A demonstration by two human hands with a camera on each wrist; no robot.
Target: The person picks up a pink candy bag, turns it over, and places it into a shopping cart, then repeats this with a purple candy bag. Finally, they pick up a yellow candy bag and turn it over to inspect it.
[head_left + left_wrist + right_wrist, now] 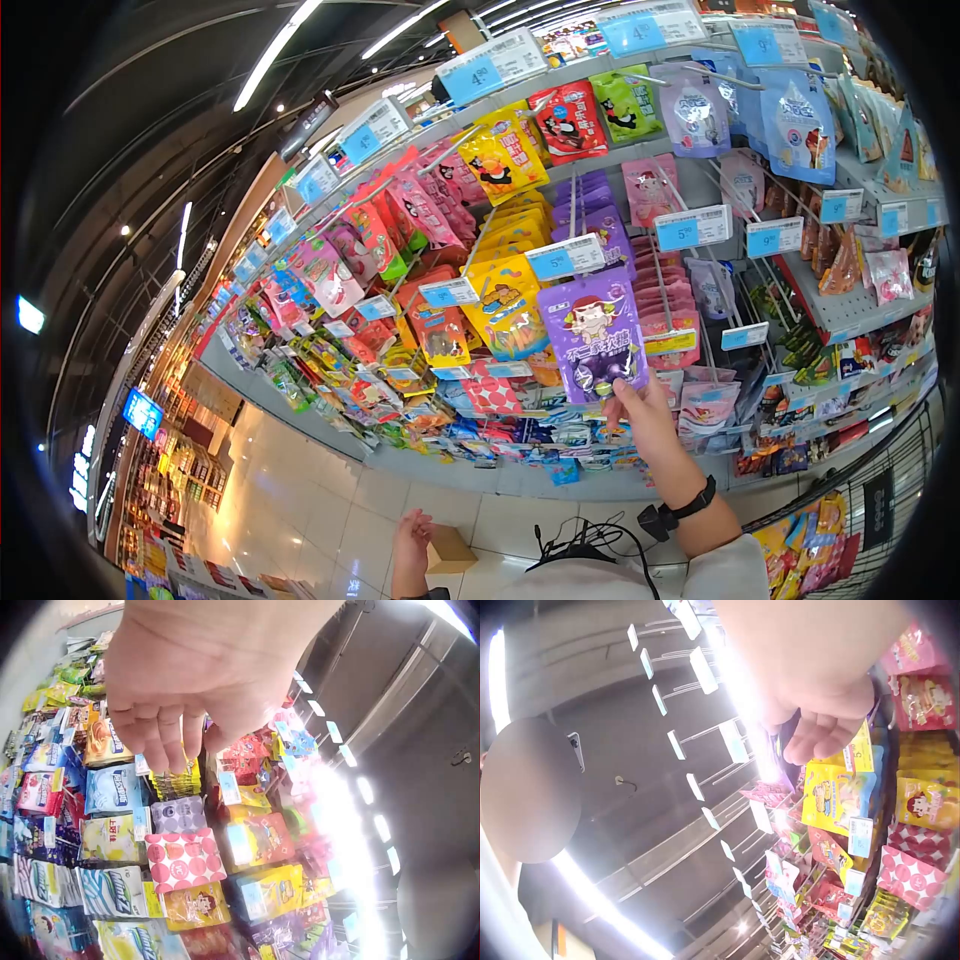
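A long grey metal rack point(868, 316) is filled with bright sweet bags. At four o'clock from the purple plastic bag with a cartoon face point(592, 335), a dark wire basket point(912, 472) is seen. That bag is held up before the rack, pinched near its five o'clock corner by the right hand point(640, 412). At seven o'clock, the left hand point(411, 545) is held low, fingers loosely bent.

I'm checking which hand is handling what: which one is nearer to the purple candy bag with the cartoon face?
Right. The right hand grips the purple candy bag at its lower edge; the left hand hangs apart, lower down.
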